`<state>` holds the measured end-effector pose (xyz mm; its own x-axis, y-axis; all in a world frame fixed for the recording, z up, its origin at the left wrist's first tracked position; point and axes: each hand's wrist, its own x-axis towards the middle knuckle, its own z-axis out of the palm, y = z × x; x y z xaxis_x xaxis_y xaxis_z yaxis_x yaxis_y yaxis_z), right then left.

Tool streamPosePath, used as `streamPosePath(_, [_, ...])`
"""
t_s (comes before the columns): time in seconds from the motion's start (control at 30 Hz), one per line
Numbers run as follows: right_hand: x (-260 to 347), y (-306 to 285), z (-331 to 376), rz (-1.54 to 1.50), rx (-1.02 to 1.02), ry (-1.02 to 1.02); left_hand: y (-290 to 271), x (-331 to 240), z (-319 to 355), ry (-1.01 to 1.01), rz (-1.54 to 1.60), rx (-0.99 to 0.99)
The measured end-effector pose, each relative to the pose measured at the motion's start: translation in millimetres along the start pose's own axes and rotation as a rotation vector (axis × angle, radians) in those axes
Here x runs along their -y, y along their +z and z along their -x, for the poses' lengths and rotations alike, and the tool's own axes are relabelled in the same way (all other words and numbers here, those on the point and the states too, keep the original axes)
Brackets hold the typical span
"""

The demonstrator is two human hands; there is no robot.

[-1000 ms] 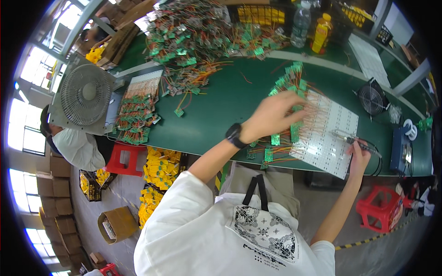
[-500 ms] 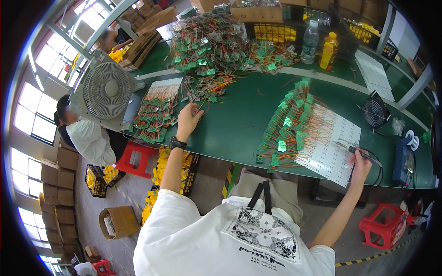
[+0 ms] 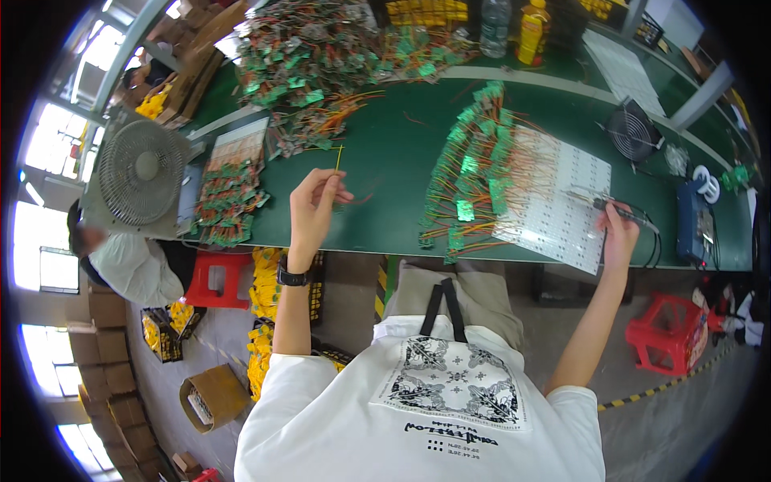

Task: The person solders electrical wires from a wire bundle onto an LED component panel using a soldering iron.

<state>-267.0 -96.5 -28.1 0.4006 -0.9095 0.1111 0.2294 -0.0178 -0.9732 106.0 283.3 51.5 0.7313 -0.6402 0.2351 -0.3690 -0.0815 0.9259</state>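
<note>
My left hand (image 3: pixel 315 207) is closed in a pinch over the left middle of the green table. A thin yellow wire (image 3: pixel 340 159) sticks up from its fingertips, and a reddish wire trails beside them. My right hand (image 3: pixel 618 234) grips a soldering iron (image 3: pixel 625 210), its metal tip over a white perforated plate (image 3: pixel 574 173). Rows of small green circuit boards (image 3: pixel 470 173) with orange-red wires lie along that plate's left side. Left of my left hand, a second wired batch of boards (image 3: pixel 229 193) lies on another white plate (image 3: pixel 241 138).
A big heap of wired boards (image 3: pixel 309 56) covers the back left. A fan (image 3: pixel 144 165) stands at the left edge; a small black fan (image 3: pixel 634 130) and a blue soldering station (image 3: pixel 692 217) stand right. Bottles (image 3: pixel 530 36) are behind. Someone sits at left.
My left hand has drawn back from the small pile of boards and now holds the yellow wire upright. The view has shifted; my right hand keeps the soldering iron over the plate.
</note>
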Motion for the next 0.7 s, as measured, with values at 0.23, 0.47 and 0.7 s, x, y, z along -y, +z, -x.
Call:
streamPosePath(0.23, [-3,-2,2,-0.020,-0.035,0.009,133,-69,-20,0.094,0.102,0.634])
streamPosePath(0.47, [2,2,3,0.001,-0.025,0.018,249,-38,-33,0.727,-0.449,0.693])
streamPosePath(0.7, [4,5,7,0.067,-0.023,-0.042,262,-15,-38,0.684,-0.337,0.517])
